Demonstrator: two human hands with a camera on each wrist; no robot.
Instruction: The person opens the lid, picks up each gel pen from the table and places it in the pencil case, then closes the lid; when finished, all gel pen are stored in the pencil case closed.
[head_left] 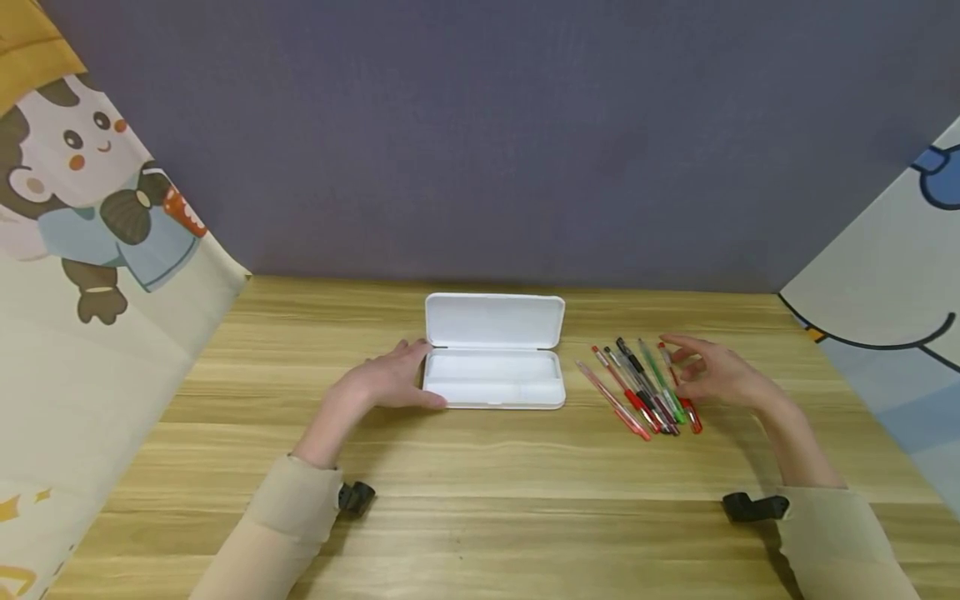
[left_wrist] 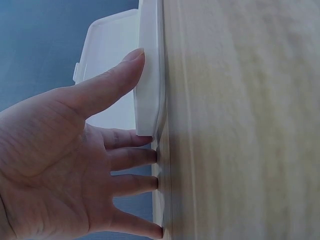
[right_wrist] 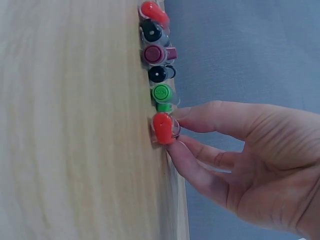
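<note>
A white pencil case (head_left: 495, 379) lies with its lid (head_left: 495, 321) raised. My left hand (head_left: 393, 379) is at its left end, the thumb against the front wall and the other fingers stretched toward the back corner. The left wrist view shows that hand (left_wrist: 65, 160) with straight, spread fingers and the thumb on the case's side (left_wrist: 150, 65). To the right of the case, my right hand (head_left: 716, 375) pinches the outermost red pen (head_left: 693, 417). In the right wrist view, its fingertips lie on both sides of the red pen (right_wrist: 163, 128).
Several pens lie fanned beside the right hand: a pink-red pen (head_left: 611, 400), a black-capped pen (head_left: 630, 354) and a green pen (head_left: 660, 379) among them. Behind the wooden table (head_left: 480, 517) stands a grey-blue panel (head_left: 510, 150). Printed panels flank both sides.
</note>
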